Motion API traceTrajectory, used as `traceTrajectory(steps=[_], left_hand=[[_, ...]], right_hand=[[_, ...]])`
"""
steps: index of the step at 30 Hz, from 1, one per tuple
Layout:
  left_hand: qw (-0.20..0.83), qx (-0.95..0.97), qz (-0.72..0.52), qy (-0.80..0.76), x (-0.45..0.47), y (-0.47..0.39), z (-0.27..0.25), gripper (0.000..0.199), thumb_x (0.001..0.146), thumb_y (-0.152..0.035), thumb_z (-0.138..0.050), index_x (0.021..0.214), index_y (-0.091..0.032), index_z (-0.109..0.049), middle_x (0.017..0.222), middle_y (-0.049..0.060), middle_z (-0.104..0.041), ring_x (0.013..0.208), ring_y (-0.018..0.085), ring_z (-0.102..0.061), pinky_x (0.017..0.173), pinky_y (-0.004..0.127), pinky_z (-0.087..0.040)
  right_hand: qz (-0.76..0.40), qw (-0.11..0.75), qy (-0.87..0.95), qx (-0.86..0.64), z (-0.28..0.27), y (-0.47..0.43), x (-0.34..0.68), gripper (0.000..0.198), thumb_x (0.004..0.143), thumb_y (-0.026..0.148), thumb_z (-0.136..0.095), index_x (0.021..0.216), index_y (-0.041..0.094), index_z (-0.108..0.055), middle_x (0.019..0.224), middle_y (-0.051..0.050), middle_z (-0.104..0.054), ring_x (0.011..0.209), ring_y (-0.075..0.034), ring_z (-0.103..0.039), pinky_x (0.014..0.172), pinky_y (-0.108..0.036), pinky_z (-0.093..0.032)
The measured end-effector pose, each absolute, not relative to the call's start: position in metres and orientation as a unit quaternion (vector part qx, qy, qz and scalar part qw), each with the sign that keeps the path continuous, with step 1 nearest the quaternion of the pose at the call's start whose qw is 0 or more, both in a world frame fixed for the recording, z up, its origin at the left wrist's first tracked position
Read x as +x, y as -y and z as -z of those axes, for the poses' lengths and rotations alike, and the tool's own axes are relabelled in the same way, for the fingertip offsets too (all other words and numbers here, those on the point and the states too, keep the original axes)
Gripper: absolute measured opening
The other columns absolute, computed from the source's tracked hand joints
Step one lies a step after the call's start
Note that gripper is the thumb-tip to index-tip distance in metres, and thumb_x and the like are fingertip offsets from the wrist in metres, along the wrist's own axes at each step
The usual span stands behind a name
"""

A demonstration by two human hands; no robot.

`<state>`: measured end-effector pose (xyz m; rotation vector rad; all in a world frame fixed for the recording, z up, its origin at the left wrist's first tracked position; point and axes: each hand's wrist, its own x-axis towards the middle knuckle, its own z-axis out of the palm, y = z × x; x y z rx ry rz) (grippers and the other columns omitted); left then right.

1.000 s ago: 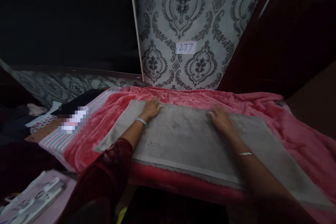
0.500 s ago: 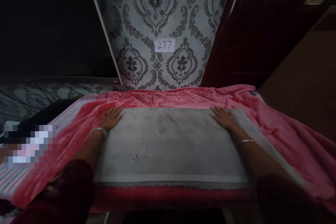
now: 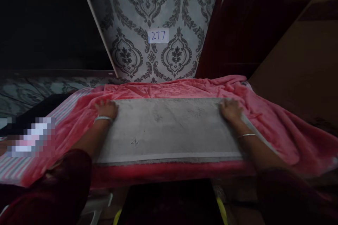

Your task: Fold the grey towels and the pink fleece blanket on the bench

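Note:
A grey cloth mat (image 3: 169, 130) with a pale band along its near edge lies spread over a pink plush blanket (image 3: 169, 89). My left hand (image 3: 107, 109), with a bangle at the wrist, rests at the mat's far left corner, its fingers spread partly onto the blanket. At the far right corner, my right hand (image 3: 231, 110) lies on the mat and its edge. Its fingers are somewhat blurred but look apart, with nothing seen in them. A small flower-like mark (image 3: 135, 142) shows on the mat's left part.
Behind the blanket is a patterned wall with a paper label (image 3: 158, 36) reading 277. A large dark screen (image 3: 47, 21) stands at left, a dark red glossy panel (image 3: 237, 24) at right. Striped cloth (image 3: 62, 114) shows on the left. Below the near edge are yellow curved parts (image 3: 221, 209).
My right hand has slid outward to the right, to the mat's far corner. My left hand stays near its corner, its fingers more spread. The whole view has shifted a little.

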<state>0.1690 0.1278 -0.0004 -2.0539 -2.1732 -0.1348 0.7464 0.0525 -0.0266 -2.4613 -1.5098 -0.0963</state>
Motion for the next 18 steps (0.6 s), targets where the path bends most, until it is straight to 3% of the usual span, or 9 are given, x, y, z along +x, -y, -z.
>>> traceTrajectory(steps=[3,6,11,18], left_hand=[[0.07,-0.778,0.058,0.622,0.234,-0.106,0.01,0.058,0.101,-0.046,-0.035,0.149,-0.019,-0.051,0.161,0.019,-0.041,0.151,0.04,-0.031,0.117,0.067,-0.024],[0.037,-0.889,0.056,0.453,0.299,-0.077,0.029,0.061,0.101,-0.053,-0.038,0.158,-0.031,-0.039,0.167,0.009,-0.035,0.155,0.034,-0.026,0.122,0.06,-0.022],[0.021,-0.914,0.068,0.399,0.329,-0.049,0.052,0.062,0.102,-0.053,-0.04,0.159,-0.032,-0.036,0.168,0.008,-0.031,0.157,0.034,-0.021,0.123,0.065,-0.019],[-0.017,-0.926,0.05,0.374,0.28,-0.001,0.05,0.061,0.102,-0.056,-0.038,0.16,-0.036,-0.033,0.171,0.005,-0.023,0.158,0.035,-0.016,0.123,0.066,-0.017]], right_hand=[[0.052,0.155,0.705,-0.69,0.031,-0.05,0.666,0.057,0.105,0.041,-0.03,0.157,0.022,-0.044,0.166,-0.017,-0.031,0.152,-0.036,-0.029,0.114,-0.064,-0.032],[0.013,0.13,0.829,-0.543,0.041,-0.042,0.594,0.058,0.105,0.045,-0.034,0.161,0.03,-0.034,0.17,-0.011,-0.025,0.155,-0.033,-0.024,0.118,-0.063,-0.026],[-0.026,0.064,0.878,-0.474,0.049,-0.024,0.56,0.061,0.106,0.05,-0.034,0.163,0.033,-0.026,0.171,-0.006,-0.021,0.158,-0.032,-0.014,0.122,-0.064,-0.016],[-0.049,0.053,0.903,-0.423,0.056,0.03,0.591,0.058,0.106,0.054,-0.034,0.161,0.038,-0.03,0.171,-0.002,-0.02,0.158,-0.033,-0.012,0.122,-0.064,-0.019]])
